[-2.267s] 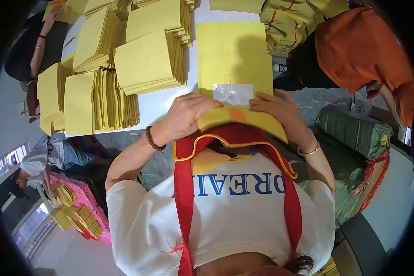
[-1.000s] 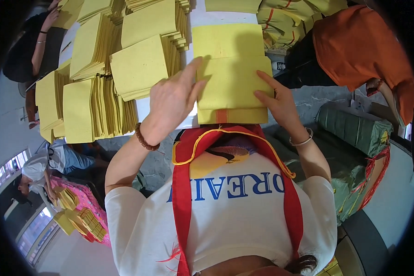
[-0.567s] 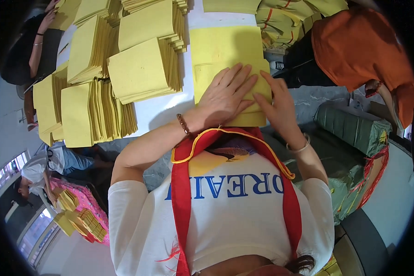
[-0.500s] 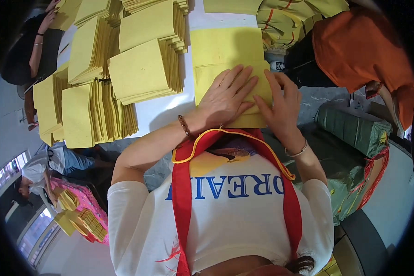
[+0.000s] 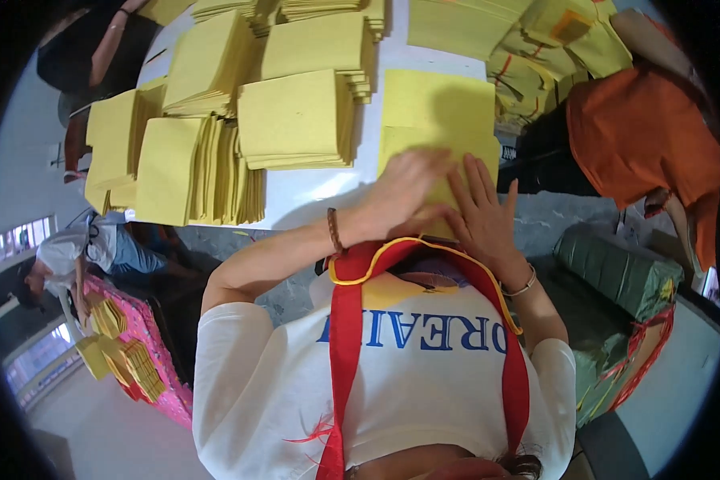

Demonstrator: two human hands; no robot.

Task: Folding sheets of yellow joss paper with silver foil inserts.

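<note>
A yellow paper sheet lies at the table edge in front of me, with a crease or overlapping edge across its middle. My right hand rests on its near right part, fingers stretched out and spread. Over the near left part is my left hand, lifted a little and bent at the wrist. Motion smears its fingers, so what they hold, if anything, does not show. Both hands and forearms hide the sheet's near portion. Close by on the left stands a stack of folded yellow papers.
More yellow paper stacks cover the white table leftward. Yellow bundles lie at the far right, beside a person in orange. Green wrapped packages sit right of me. Another person works at a pink-covered table.
My left hand has gone from lying flat on the paper to a raised, bent pose. My right hand's fingers have straightened onto the sheet. The whole view has shifted slightly.
</note>
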